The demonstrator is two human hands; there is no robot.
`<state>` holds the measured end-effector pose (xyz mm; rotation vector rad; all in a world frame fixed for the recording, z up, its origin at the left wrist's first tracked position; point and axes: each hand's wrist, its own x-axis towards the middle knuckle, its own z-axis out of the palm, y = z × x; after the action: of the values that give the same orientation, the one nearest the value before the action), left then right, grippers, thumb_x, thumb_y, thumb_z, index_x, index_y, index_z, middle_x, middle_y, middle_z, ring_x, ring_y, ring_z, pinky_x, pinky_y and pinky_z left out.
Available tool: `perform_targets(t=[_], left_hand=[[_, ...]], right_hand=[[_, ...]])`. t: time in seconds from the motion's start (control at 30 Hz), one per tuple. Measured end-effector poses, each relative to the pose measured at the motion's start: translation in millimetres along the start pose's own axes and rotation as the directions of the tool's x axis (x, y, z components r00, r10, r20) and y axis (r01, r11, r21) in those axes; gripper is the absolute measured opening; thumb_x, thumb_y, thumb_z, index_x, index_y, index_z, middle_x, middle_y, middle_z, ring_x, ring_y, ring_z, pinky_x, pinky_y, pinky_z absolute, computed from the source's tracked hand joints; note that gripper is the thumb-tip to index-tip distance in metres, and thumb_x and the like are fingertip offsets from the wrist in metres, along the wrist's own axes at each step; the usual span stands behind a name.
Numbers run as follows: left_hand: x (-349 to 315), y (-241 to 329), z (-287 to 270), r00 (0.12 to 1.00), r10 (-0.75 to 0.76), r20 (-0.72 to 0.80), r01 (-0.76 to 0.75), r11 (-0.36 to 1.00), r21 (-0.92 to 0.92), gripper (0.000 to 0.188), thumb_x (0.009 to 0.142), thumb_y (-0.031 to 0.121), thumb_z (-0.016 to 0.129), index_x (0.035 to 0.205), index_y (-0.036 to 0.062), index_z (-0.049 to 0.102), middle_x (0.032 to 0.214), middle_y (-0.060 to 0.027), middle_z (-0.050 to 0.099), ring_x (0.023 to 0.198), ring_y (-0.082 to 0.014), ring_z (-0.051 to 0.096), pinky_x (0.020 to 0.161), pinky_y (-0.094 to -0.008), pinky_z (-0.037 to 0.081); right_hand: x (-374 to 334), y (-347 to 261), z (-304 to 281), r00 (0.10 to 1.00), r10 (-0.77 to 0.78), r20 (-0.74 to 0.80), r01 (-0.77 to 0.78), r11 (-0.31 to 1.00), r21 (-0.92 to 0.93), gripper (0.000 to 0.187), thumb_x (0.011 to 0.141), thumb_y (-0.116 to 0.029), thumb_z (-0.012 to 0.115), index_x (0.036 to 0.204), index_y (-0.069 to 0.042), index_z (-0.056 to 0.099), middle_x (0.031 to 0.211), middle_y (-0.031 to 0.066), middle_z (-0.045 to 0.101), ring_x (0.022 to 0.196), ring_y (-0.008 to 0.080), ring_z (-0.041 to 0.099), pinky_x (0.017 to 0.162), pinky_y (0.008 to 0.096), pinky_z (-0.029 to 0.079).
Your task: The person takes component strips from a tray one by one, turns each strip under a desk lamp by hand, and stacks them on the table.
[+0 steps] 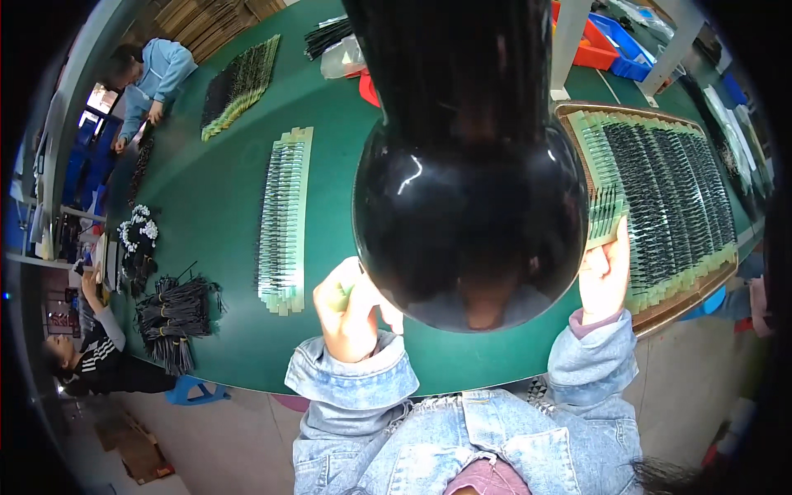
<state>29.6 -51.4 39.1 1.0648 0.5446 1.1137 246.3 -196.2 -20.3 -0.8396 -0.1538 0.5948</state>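
A large glossy black rounded hood point(470, 223) hangs over the middle of the green table, between my hands, and hides what lies behind it. My right hand point(605, 276), to the right of the hood, grips a pale green strip point(606, 219) with several dark pin-like parts across it. My left hand point(346, 309) is closed at the hood's lower left edge, and its fingertips are partly covered; what they hold, if anything, cannot be made out. Left of it lies a stack of similar green strips point(285, 223). Right of my right hand, a brown tray point(689, 309) holds many more strips.
Bundles of black wires point(173, 318) and white-tipped leads point(139, 235) lie at the left. Another strip pile point(241, 87) sits farther back. Red point(596, 48) and blue bins point(623, 49) stand far right. Two other people point(157, 78) work along the left side.
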Motion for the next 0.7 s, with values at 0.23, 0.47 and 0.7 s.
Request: perform_targets(t=[0.23, 0.47, 0.7], left_hand=[[2.2, -11.5, -25.9, 0.972, -0.195, 0.130, 0.172, 0.971, 0.168, 0.017, 0.077, 0.005, 0.042, 0.061, 0.0002, 0.042, 0.048, -0.0062, 0.044, 0.035, -0.0130, 0.044, 0.033, -0.0223, 0.036], [6.1, -16.3, -22.7, 0.977, -0.171, 0.128, 0.182, 0.980, -0.083, 0.020, 0.075, 0.017, 0.050, 0.075, -0.0020, 0.042, 0.062, -0.0106, 0.048, 0.041, -0.0174, 0.047, 0.036, -0.0239, 0.040], [2.4, -21.7, -20.0, 0.997, -0.045, -0.059, 0.033, 0.982, -0.186, 0.025, 0.068, 0.005, 0.048, 0.090, -0.0057, 0.042, 0.064, -0.0072, 0.049, 0.054, -0.0143, 0.049, 0.051, -0.0238, 0.042]], right_hand=[[9.3, 13.6, -27.7, 0.999, 0.022, 0.027, -0.025, 0.992, 0.121, 0.047, 0.082, -0.006, 0.039, 0.126, -0.005, 0.021, 0.071, -0.0008, 0.045, 0.050, 0.0032, 0.032, 0.045, 0.0144, 0.032], [13.0, -3.3, 1.6, 0.986, 0.165, 0.029, -0.164, 0.912, 0.377, 0.026, 0.086, -0.031, 0.039, 0.090, -0.007, 0.047, 0.077, 0.0052, 0.049, 0.066, 0.0136, 0.045, 0.062, 0.0256, 0.041], [8.3, -3.3, 7.8, 0.991, 0.103, 0.089, -0.129, 0.922, 0.365, 0.026, 0.085, -0.026, 0.039, 0.100, -0.006, 0.045, 0.090, 0.0051, 0.050, 0.086, 0.0149, 0.048, 0.079, 0.0324, 0.039]])
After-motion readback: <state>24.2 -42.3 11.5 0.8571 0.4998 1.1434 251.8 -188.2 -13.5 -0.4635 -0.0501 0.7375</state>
